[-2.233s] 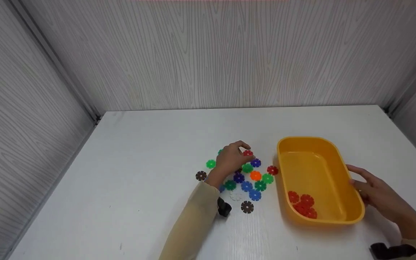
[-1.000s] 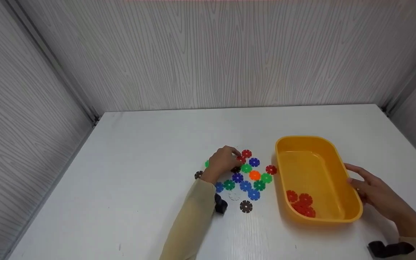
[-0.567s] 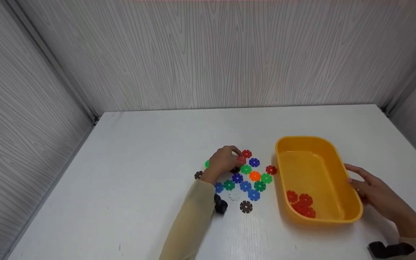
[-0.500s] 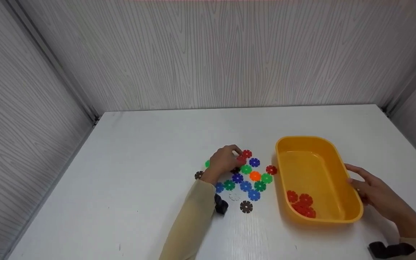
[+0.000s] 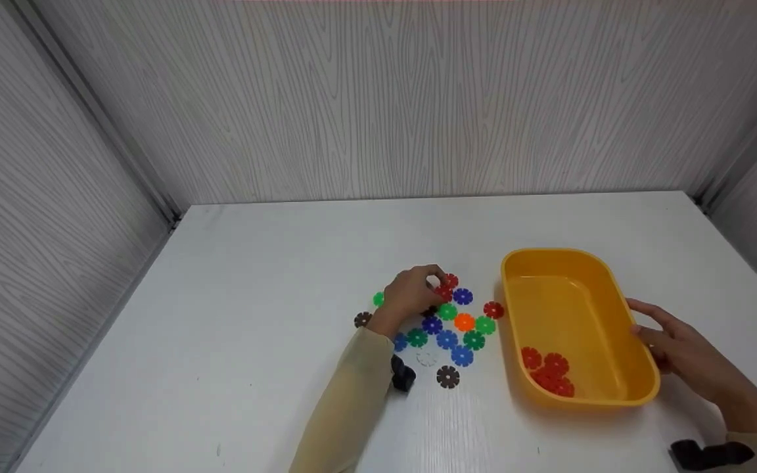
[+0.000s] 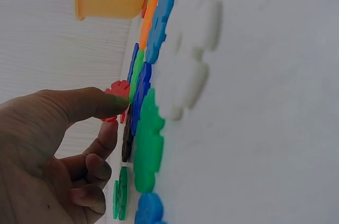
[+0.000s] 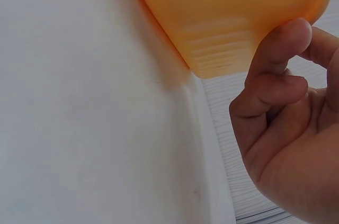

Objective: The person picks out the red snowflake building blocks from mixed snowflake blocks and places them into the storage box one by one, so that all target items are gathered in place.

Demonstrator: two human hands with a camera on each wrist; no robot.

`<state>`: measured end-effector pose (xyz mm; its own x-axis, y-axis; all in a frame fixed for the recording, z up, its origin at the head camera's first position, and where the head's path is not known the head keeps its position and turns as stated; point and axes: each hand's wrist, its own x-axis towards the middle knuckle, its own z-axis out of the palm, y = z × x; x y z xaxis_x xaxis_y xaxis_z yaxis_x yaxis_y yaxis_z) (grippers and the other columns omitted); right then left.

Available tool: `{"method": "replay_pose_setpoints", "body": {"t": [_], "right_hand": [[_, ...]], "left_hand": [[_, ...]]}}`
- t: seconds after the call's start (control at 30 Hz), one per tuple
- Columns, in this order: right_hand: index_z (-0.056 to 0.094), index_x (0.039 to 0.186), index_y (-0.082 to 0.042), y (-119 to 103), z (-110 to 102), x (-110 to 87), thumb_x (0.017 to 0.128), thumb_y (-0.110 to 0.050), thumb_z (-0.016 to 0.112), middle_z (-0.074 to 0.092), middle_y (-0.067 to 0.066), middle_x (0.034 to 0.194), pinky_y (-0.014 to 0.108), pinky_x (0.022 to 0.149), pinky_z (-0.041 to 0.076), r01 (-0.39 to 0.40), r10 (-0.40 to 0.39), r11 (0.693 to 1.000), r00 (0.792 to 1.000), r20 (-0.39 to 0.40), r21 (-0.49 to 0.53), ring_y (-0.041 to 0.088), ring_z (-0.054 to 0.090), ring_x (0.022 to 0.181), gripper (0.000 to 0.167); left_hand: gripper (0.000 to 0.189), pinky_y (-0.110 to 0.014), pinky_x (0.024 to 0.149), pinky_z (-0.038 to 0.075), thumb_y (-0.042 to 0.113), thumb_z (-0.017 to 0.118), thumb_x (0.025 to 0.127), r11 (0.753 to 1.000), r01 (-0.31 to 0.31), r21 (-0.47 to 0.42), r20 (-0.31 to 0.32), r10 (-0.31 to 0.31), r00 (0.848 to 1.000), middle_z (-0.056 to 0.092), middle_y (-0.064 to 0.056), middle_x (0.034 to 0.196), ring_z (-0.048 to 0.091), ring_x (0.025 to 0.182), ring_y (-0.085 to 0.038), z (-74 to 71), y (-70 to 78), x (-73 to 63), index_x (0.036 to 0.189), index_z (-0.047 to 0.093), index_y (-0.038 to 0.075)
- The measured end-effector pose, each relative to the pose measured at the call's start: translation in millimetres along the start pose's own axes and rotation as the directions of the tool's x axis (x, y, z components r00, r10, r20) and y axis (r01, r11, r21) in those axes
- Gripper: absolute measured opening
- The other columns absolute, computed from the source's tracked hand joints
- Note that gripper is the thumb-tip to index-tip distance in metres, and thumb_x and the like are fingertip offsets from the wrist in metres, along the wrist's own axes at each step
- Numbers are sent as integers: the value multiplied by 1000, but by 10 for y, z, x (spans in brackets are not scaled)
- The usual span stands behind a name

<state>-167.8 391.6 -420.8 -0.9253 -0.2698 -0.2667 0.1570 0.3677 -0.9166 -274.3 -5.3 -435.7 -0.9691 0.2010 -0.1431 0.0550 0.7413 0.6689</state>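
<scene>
In the head view my left hand (image 5: 411, 290) is among several flat, notched snowflake discs on the white table. Its thumb and index finger pinch a red snowflake disc (image 5: 444, 293). The left wrist view shows this red disc (image 6: 121, 89) tilted up beside the flat ones, partly hidden by the thumb. Another red disc (image 5: 451, 280) lies just beyond the fingertips. A yellow bin (image 5: 575, 328) stands to the right, with several red discs (image 5: 552, 376) in its near left corner. My right hand (image 5: 687, 348) touches the bin's right outer side with index finger and thumb.
Around the left hand lie blue, green, brown and clear discs, an orange disc (image 5: 464, 322) and a red disc (image 5: 493, 310) close to the bin's left wall. Grey wood-grain panels (image 5: 378, 98) rise behind the table and at both sides.
My left hand first moved left and down onto a red disc; it now pinches that disc and has shifted slightly right with it. The right hand and bin stay about where they were.
</scene>
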Motion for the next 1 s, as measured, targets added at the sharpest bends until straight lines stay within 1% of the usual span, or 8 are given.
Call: {"method": "replay_pose_setpoints", "body": {"t": [0.13,0.27,0.43,0.57,0.8,0.87,0.93,1.0], "right_hand": [[25,151,-25,2,-10,3,104,-34,38,70,-4,97,32,70,58,-15,15,1000,1000,-8,-18,19,64,74,49],[21,152,-22,-7,-15,4,104,-36,39,70,-7,100,32,72,58,-28,28,999,999,-19,-32,20,64,77,53],[20,153,-22,-16,-16,6,104,-37,40,70,-8,100,32,72,58,-46,45,998,999,-24,-32,20,65,76,55],[21,153,-22,-18,-18,7,104,-38,39,69,-8,99,32,72,58,-45,44,998,999,-27,-36,19,64,76,55],[25,151,-25,-17,5,16,104,-37,39,67,-4,87,31,68,57,-18,17,999,999,-31,-49,18,62,72,50],[26,150,-26,-12,9,24,104,-36,39,66,-3,85,32,68,57,-8,7,999,999,-34,-53,18,62,71,49],[27,150,-26,-9,9,30,104,-36,39,67,-3,86,32,67,57,-2,0,999,999,-35,-54,18,63,72,48],[26,150,-25,-8,5,30,104,-36,39,68,-4,89,32,68,58,-1,0,998,999,-32,-56,18,63,73,50]], "left_hand": [[29,-32,77,53,21,75,83,998,10,-70,23,-8,1000,66,0,93,61,78,-17,-10,-7,-9,110,66,28],[25,-28,74,56,19,75,83,982,22,-186,58,-11,998,66,-1,89,62,76,-18,-24,-28,-8,106,66,26],[24,-27,73,56,18,75,84,941,23,-337,74,2,997,68,-1,89,62,75,-18,-36,-43,-23,105,67,25],[24,-28,72,55,21,75,84,904,22,-426,81,14,997,69,-1,93,61,76,-19,-43,-16,-40,105,68,27],[26,-28,78,56,21,75,83,867,24,-497,73,14,997,69,0,101,62,86,-20,-36,71,-65,108,68,27],[27,-29,83,56,20,75,83,852,29,-523,74,11,997,69,1,103,62,89,-19,-22,108,-74,108,68,27],[28,-30,86,55,20,77,82,835,36,-549,71,4,997,69,2,103,63,91,-20,0,154,-86,107,68,27],[28,-31,91,54,20,78,81,827,44,-560,68,-7,998,69,3,102,63,95,-20,20,215,-114,106,68,29]]}}
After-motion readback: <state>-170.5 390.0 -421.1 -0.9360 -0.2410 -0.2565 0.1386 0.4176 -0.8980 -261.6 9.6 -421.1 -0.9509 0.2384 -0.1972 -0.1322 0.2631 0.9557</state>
